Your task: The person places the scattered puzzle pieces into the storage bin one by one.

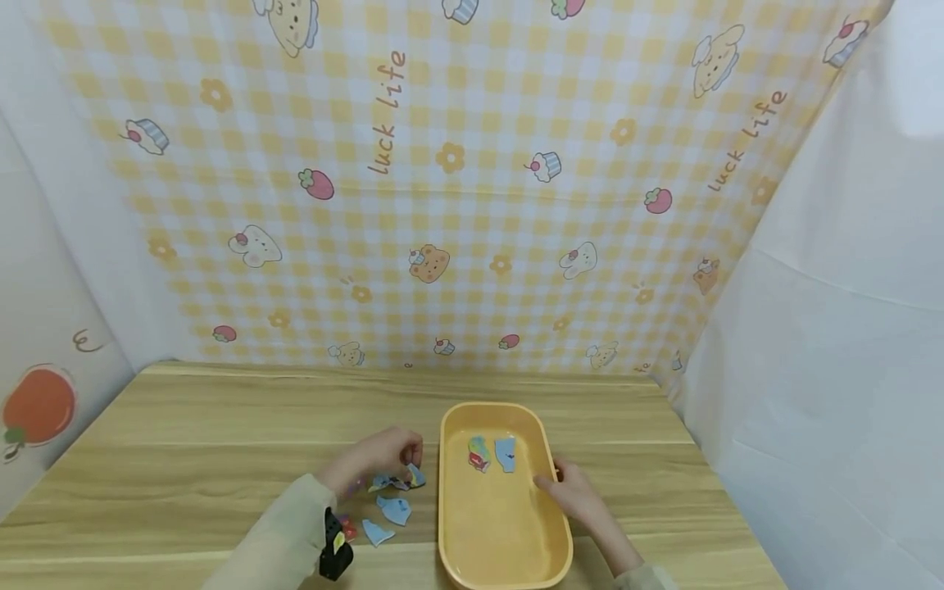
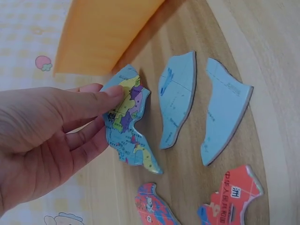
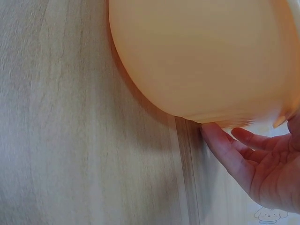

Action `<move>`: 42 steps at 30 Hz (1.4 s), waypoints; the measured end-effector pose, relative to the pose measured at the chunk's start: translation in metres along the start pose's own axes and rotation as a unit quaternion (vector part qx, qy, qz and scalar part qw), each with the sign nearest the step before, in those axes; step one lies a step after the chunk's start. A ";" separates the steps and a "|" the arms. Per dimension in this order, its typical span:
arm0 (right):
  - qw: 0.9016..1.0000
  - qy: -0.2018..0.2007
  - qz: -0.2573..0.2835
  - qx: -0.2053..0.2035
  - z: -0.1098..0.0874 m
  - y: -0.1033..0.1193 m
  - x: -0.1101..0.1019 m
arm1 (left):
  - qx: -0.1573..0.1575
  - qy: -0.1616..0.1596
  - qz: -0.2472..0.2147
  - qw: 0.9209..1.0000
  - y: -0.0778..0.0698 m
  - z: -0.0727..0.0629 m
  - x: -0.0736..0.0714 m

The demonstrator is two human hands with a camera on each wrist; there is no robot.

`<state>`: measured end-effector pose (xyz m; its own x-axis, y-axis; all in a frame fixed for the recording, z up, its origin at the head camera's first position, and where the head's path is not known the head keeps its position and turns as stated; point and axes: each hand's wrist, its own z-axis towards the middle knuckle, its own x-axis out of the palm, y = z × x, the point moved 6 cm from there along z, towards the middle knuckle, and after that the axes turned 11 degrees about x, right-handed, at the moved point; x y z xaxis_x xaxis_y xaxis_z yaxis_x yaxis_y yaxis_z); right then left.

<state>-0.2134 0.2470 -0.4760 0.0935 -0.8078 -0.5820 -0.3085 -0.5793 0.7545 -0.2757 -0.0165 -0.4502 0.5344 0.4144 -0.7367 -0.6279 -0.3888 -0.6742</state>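
My left hand (image 1: 379, 455) pinches a map puzzle piece (image 2: 124, 110) between thumb and fingers, left of the yellow tray (image 1: 492, 533). Blue, yellow and purple areas cover that piece. Close by on the table lie two light blue pieces, one nearer (image 2: 178, 96) and one farther (image 2: 224, 115). A red piece with Chinese characters (image 2: 232, 199) and a red-and-blue piece (image 2: 153, 205) are also there. My right hand (image 1: 581, 494) holds the tray's right side, thumb over the rim and fingers outside. Inside the tray lie a multicoloured piece (image 1: 478, 454) and a blue piece (image 1: 505, 454).
The wooden table (image 1: 243, 418) ends at a yellow checked cloth (image 1: 472, 213) behind. White cloth (image 1: 826, 328) hangs along the right side. A black wrist strap (image 1: 335, 553) is worn over the left sleeve.
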 end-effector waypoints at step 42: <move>1.000 -0.005 -0.001 0.013 0.002 -0.001 0.000 | -0.059 -0.144 -0.034 0.987 0.003 -0.003 -0.043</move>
<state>-0.2148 0.2482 -0.4776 0.0852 -0.8056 -0.5863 -0.3322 -0.5777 0.7456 -0.2987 -0.0380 -0.4208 0.3799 0.6533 -0.6548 -0.5165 -0.4375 -0.7361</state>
